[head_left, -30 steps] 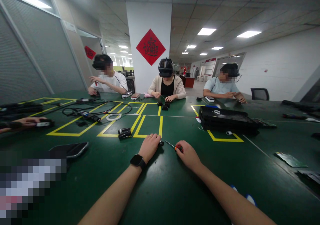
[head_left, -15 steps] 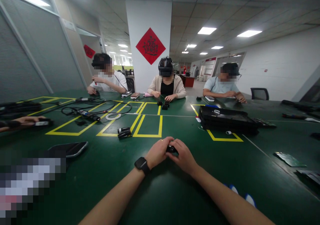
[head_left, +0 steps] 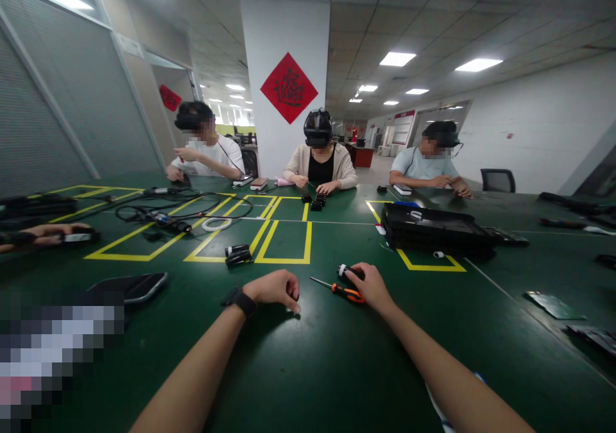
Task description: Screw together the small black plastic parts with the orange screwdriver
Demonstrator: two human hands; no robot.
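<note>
Head view: hands part over green bench [head_left: 308, 369].
Right hand [head_left: 373, 287] pinches small black part [head_left: 347, 270] beside orange-handled screwdriver [head_left: 339, 289]; left hand [head_left: 274, 288], curled loosely, has drawn apart.

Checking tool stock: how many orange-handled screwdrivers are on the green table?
1. The orange-handled screwdriver lies on the green table, under the right hand, which holds a small black part. Others may be hidden among the far clutter.
</note>
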